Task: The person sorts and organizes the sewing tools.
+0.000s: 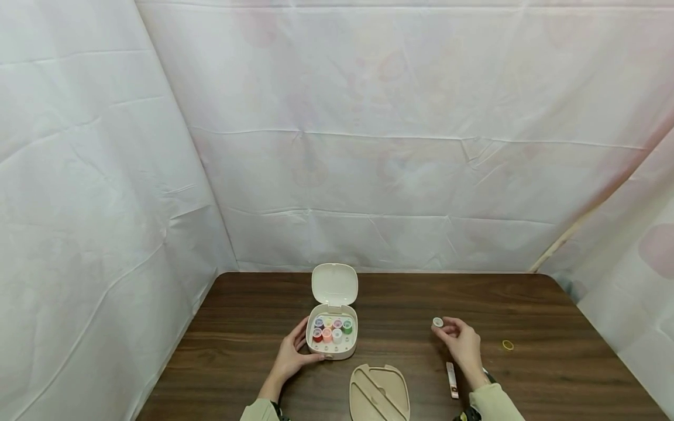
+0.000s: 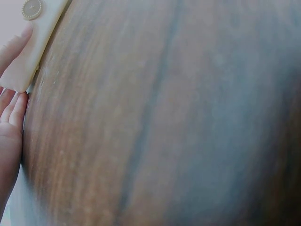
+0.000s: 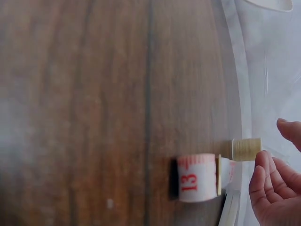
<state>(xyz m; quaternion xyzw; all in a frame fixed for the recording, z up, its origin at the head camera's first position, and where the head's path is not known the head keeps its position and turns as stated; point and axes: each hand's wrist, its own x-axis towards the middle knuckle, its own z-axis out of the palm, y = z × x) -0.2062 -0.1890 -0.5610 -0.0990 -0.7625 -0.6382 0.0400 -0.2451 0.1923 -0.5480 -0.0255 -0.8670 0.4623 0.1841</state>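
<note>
from my end, l hand (image 1: 292,354) has hold of the off-white box (image 1: 334,354), thumb on its front nr the round clasp (image 2: 32,8) & fingers along its l side; l wrist cam agrees, w/ fingers under the box's corner. box sits on the worktop (image 1: 242,327) nr the back, lid (image 1: 334,284) up. inside i count 7 spools on pegs: back row blue-purple, pale yellow, pink & green, front row red, salmon & white, w/ bare pegs showing nr the front & r. r hand (image 1: 463,345) is out to the r, well apart from the box, fingertips at a pale yellow spool (image 3: 247,149). spool's upright, just beyond the fingers in r wrist cam, but thumb looks clear of it there, so can't tell if it's gripped. a tape roll (image 3: 196,178) w/ red "13" is nearer that cam than the spool. head cam has a narrow white piece (image 1: 451,380) w/ reddish marks by the r wrist; can't tell if same item. yellow ring (image 1: 508,345) lies r of that hand. beige tray (image 1: 392,383) w/ diagonal ridges is at the near edge of view, betw the hands.
</note>
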